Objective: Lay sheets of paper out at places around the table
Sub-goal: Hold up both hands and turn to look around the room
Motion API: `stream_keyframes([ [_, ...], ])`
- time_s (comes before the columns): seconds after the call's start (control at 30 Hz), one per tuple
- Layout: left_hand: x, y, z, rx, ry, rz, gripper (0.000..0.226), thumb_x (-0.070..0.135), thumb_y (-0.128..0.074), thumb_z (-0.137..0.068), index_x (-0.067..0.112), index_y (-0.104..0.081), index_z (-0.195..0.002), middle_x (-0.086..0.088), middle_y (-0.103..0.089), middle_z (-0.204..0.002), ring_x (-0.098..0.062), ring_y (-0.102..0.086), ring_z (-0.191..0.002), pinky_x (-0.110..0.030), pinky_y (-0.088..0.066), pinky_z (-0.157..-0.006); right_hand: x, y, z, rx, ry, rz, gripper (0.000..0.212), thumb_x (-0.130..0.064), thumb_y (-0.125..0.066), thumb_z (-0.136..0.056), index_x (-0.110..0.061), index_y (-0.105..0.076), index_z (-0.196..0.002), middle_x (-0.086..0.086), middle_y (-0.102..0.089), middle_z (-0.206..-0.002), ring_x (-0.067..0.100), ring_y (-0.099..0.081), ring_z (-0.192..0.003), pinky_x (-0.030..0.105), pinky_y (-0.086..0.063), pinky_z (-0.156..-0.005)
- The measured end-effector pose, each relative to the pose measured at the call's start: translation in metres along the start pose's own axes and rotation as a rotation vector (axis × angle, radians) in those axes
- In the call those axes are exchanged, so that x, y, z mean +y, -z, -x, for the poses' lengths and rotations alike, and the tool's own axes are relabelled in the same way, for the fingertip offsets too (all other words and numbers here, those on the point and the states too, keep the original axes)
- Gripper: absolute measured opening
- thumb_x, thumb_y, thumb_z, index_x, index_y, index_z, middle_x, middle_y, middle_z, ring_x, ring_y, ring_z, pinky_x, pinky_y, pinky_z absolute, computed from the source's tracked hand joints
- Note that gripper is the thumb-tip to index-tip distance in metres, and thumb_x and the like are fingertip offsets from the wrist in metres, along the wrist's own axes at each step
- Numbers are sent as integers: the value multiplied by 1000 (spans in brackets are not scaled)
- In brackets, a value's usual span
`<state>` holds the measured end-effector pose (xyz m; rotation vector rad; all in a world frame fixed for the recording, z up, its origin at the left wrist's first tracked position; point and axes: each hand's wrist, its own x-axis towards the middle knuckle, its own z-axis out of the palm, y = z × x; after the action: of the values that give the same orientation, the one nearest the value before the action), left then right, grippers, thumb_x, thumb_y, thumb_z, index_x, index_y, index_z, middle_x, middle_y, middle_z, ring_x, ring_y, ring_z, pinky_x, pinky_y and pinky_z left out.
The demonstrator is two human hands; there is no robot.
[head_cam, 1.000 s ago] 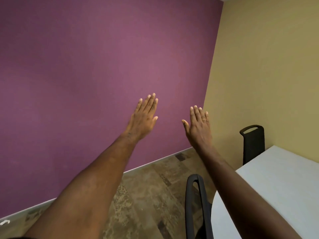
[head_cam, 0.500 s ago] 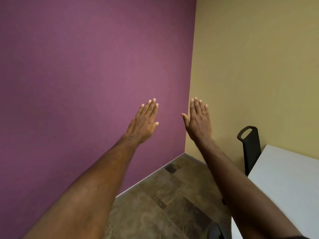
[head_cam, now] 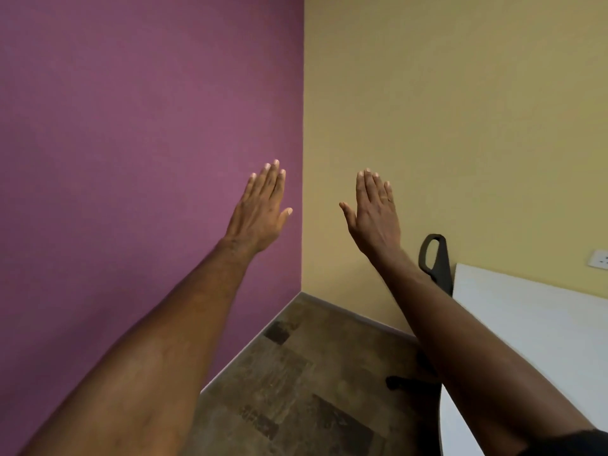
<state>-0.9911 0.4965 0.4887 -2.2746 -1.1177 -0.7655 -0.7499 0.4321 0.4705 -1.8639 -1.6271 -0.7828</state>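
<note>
Both arms reach out in front of me toward the room's corner. My left hand (head_cam: 261, 210) is flat with its fingers straight, held up before the purple wall, and holds nothing. My right hand (head_cam: 375, 212) is also flat and empty, raised before the tan wall. The white table (head_cam: 533, 324) fills the lower right; my right forearm crosses over its near edge. No sheet of paper shows anywhere in this view.
A black chair back (head_cam: 436, 261) stands at the table's far left end, and a dark chair base (head_cam: 406, 381) rests on the brown patterned floor (head_cam: 296, 383). A wall socket (head_cam: 598, 258) sits on the tan wall at the right edge.
The view has swung to the right: the wall corner has shifted left and the near chair back has left the frame. Both hands stay raised, flat and empty.
</note>
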Motion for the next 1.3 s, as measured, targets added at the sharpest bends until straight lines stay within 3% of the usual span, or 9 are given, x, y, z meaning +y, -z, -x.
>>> stream_keyframes([
  [0.27, -5, -129, -140, 19, -124, 138, 74, 38, -40, -102, 3, -4, -156, -17, 1, -167, -29, 0, -155, -46, -4, -127, 76, -89, -81, 16, -141, 111, 70, -49, -28, -104, -4, -16, -157, 15, -18, -165, 28, -13, -154, 44, -8, -126],
  [0.5, 60, -221, -264, 37, -325, 370, 73, 36, -42, -101, 2, -8, -157, -16, 0, -167, -28, 1, -155, -45, -3, -127, 163, -128, -120, 32, -320, 271, 69, -46, -34, -104, -3, -20, -156, 15, -21, -164, 29, -17, -153, 43, -8, -126],
  [0.9, 311, -295, -388, 84, -640, 697, 71, 31, -40, -101, 3, -7, -157, -16, 0, -167, -27, 0, -155, -46, -5, -127, 362, -89, -91, 79, -571, 568, 68, -45, -35, -104, -2, -21, -155, 16, -21, -164, 29, -17, -153, 45, -10, -126],
  [1.3, 575, -291, -440, 116, -823, 943, 73, 33, -39, -101, 1, -4, -156, -19, 3, -166, -30, 1, -155, -49, -7, -126, 542, -11, -19, 97, -827, 777, 71, -48, -30, -105, -4, -12, -157, 15, -13, -166, 27, -8, -154, 42, -5, -126],
])
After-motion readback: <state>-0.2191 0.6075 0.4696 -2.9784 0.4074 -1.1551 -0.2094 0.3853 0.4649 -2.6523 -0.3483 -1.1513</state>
